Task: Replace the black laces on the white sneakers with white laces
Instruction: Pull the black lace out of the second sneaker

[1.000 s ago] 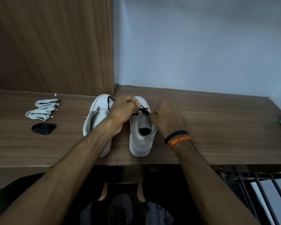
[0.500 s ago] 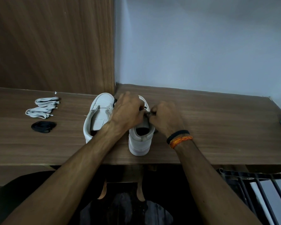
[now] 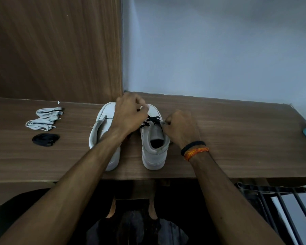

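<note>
Presently, white laces (image 3: pixel 44 118) are lying at frame left on the counter (image 3: pixel 237 138); at centre, the left hand (image 3: pixel 129 114) is pinching the black lace (image 3: pixel 151 121) over the right sneaker (image 3: pixel 153 149), right hand (image 3: pixel 181 129) fingers gripping its collar.

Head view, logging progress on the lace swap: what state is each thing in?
Right white sneaker: upright, black lace partly threaded.
Left white sneaker: no lace visible.
White lace bundles: folded, unused.
Black lace bundle: removed, coiled.
Left hand: pinching lace.
Right hand: gripping sneaker's edge.
</note>
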